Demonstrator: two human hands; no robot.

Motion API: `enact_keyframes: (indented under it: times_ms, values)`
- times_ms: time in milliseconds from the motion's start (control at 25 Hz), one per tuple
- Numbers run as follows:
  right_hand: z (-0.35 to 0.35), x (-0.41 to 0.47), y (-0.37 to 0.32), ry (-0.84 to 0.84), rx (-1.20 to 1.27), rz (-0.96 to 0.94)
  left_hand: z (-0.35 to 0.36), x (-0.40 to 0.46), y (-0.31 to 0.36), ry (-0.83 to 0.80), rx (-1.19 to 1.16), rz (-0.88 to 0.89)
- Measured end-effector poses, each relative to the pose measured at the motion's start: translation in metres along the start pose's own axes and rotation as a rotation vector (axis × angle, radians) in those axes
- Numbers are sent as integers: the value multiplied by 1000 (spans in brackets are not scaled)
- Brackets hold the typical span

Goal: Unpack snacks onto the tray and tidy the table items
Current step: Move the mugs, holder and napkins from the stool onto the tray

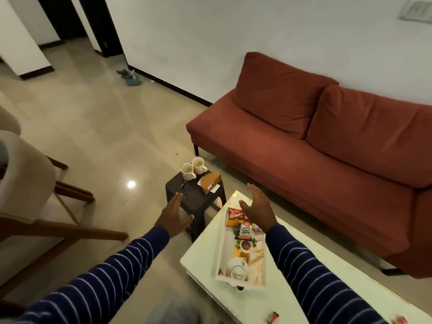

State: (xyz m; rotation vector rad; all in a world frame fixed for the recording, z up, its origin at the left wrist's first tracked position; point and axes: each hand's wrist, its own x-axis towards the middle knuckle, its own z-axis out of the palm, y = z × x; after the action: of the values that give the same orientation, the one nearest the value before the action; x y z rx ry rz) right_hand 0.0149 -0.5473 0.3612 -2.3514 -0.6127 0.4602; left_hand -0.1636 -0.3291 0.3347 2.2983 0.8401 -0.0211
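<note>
Both arms, in dark blue sleeves with thin pale stripes, reach forward. Left hand (174, 212): fingers straight and slightly spread, palm down, holding nothing, over the near edge of a small black stool (198, 197). Right hand (257, 210): fingers straight, thumb apart, holding nothing, raised over the far end of the tray (221, 260).

The tray is white and rectangular and lies on a white table (203, 258). At its far end lie two snack packets: a red and orange packet (235, 217), partly hidden by the right hand, and just nearer, overlapping it, a packet marked "Salted Peanuts" (245, 230). The tray's base carries a printed teapot and cup picture.

On the stool: two white patterned mugs (194, 169) side by side at the far corner, an orange-brown box (210, 182) beside them resting on white paper.

A red sofa (327, 146) stands behind the table. Two small red wrappers (272, 316) lie at the table's near edge.
</note>
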Motion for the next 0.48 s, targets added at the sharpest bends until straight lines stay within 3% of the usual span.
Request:
enact_keyframes:
  times_ms: [240, 480]
  values:
    - [46, 70, -26, -70, 26, -30, -8, 71, -37, -51, -115, -144]
    - [136, 193, -46, -128, 43, 108, -9, 220, -101, -140, -158, -173]
